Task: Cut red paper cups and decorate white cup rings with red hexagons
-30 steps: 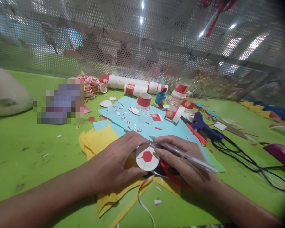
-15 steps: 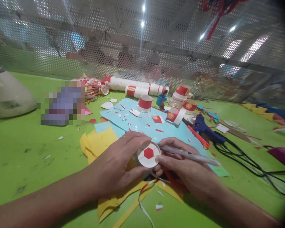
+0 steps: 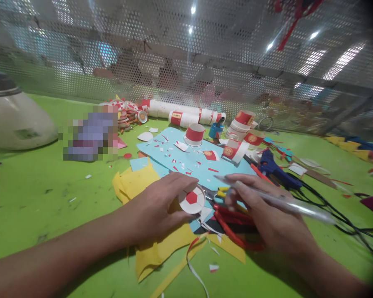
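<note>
Between the thumb and fingers of my left hand (image 3: 160,209) is a small round white paper disc (image 3: 199,201), bearing a red hexagon and thin lines like a football. My right hand (image 3: 261,207) holds a clear-barrelled pen (image 3: 286,202), its tip pointing left above the blue paper and apart from the disc. Under my right hand lie red-handled scissors (image 3: 228,229), partly covered by the hand. Yellow handles of another tool (image 3: 223,191) show behind them. Crumpled yellow paper (image 3: 136,178) lies beneath my left hand.
Light blue paper (image 3: 161,145) carries scattered scraps and a red-and-white paper cup (image 3: 194,134). A blue glue gun (image 3: 278,169) with black cables lies right. Stacked cups (image 3: 236,126) stand behind. A white rounded object (image 3: 21,120) is far left; a perforated metal screen (image 3: 180,74) rises behind.
My right hand has let go of the disc and moved right with the pen, uncovering the scissors. My left hand still holds the disc. The whole view has shifted slightly.
</note>
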Demonstrator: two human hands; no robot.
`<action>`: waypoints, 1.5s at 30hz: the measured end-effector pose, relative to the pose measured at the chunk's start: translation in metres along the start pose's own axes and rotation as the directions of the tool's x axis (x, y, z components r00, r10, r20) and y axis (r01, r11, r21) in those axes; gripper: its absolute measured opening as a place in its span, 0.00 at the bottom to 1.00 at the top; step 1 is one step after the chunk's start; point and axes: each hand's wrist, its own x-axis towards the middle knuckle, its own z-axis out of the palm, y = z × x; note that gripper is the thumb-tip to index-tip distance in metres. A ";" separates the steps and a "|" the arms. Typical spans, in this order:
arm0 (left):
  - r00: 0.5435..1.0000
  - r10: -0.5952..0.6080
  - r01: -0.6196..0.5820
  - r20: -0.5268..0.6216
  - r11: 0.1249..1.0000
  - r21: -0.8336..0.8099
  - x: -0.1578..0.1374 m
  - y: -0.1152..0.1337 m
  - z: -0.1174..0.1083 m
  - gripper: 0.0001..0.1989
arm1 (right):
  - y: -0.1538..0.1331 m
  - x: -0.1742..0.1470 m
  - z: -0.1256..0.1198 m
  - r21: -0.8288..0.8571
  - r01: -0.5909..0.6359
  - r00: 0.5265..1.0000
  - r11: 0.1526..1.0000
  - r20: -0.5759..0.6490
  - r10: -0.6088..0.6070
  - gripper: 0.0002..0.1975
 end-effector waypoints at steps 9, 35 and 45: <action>0.999 -0.028 0.032 0.046 0.996 -0.078 0.002 0.002 0.002 0.21 | 0.012 -0.002 0.006 -0.036 -0.037 0.974 0.999 0.221 0.044 0.15; 0.999 0.028 -0.027 0.038 0.999 -0.035 0.001 -0.002 0.005 0.20 | -0.004 -0.003 0.019 -0.228 0.018 0.983 0.974 0.184 0.025 0.07; 0.999 0.032 -0.031 0.043 0.999 -0.023 0.002 -0.001 0.003 0.18 | -0.007 -0.002 0.021 -0.242 -0.014 0.980 0.970 0.188 0.061 0.06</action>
